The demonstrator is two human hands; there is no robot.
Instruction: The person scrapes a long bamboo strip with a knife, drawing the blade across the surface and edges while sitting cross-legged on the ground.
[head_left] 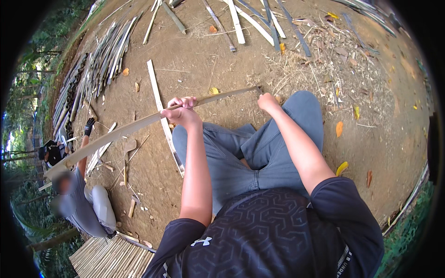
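Observation:
A long, split bamboo strip [125,129] runs from the far left, across in front of my knees, to near my right knee. My left hand [183,113] is closed around it, with the fingers over its upper side. At the strip's right end, my right hand [267,102] is closed in a fist beside a small dark piece at the tip. What that fist holds is too small and covered to make out. Beneath the held strip, a pale bamboo strip [155,88] lies on the dirt and passes by my left knee.
At left a person [81,208] sits low, wearing a dark glove [89,126]. A flat-bladed tool [130,146] lies nearby. Bamboo poles [99,60] are piled at the upper left. Loose strips [235,23] lie ahead, shavings [320,65] to the right, and a slatted bamboo panel [109,257] at lower left.

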